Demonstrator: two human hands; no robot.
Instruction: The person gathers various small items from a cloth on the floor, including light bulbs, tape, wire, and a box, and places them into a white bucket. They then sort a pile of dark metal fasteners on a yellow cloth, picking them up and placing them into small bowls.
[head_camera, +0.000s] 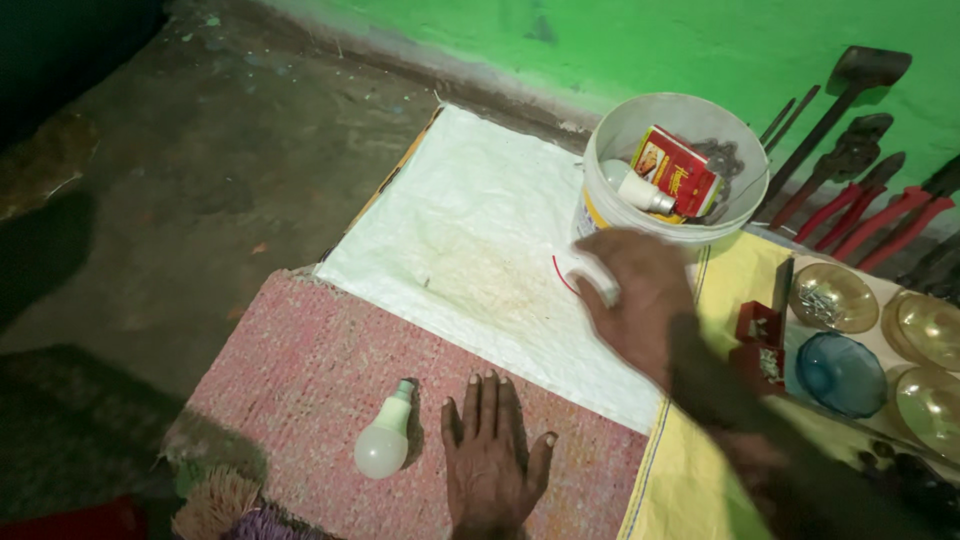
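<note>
My left hand (490, 455) lies flat, palm down, on a pink woven mat (310, 370), holding nothing. A white light bulb (385, 445) lies on the mat just left of it, apart from the fingers. My right hand (635, 300) reaches over a white woven sheet (470, 220) and is closed on a small white part (592, 280) with a thin red wire (560, 275) hanging from it. The hand is blurred. It is just in front of a white bucket (612, 130).
The bucket holds a red box (678, 170) and another bulb (636, 190). At right, glass bowls (840, 375), one with screws (830, 298), sit on a yellow sheet (735, 285). Red-handled pliers (880, 225) and a hammer (850, 90) lean on the green wall.
</note>
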